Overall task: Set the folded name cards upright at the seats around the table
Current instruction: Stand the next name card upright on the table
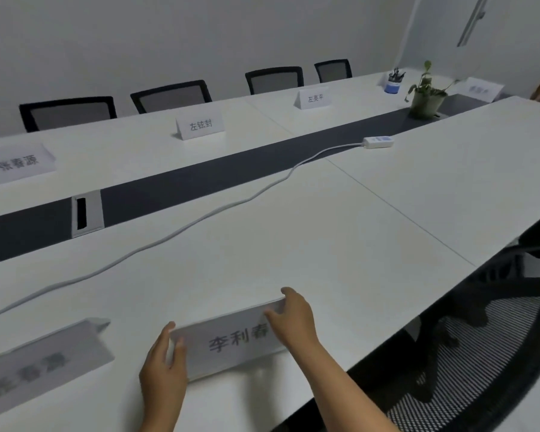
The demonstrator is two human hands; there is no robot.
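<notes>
In the head view, a folded name card (231, 338) is held upright at the near edge of the white table (325, 232), right between the two hands. Its left end is gripped by the left hand (164, 366), thumb laid on the printed face and fingers curled behind it. Its right end is pinched near the top fold by the right hand (293, 316), fingers wrapped over the ridge. The card's lower edge is seen touching the tabletop, just beside the table's front rim.

On the held card, three dark characters are read: 李利春. To the left, a second tent card (44, 366) is stood on the same near side, its print blurred and not legible. Across the dark centre strip (200, 179), three more cards are set upright: the far-left card (18, 165) reads 张春源, the middle card (200, 124) reads 左铉封, and the next card (314, 98) reads 左亮平. A last card (479, 88) at the far right end is too blurred to be read.

A white cable (169, 235) is run diagonally over the near half to a power strip (378, 141), well apart from the hands. Open white surface is left to the right of the held card, up to the seam between panels. A mesh chair (468, 363) is tucked close under the near edge at right. A potted plant (426, 98) and pen cup (393, 82) are stood far off.
</notes>
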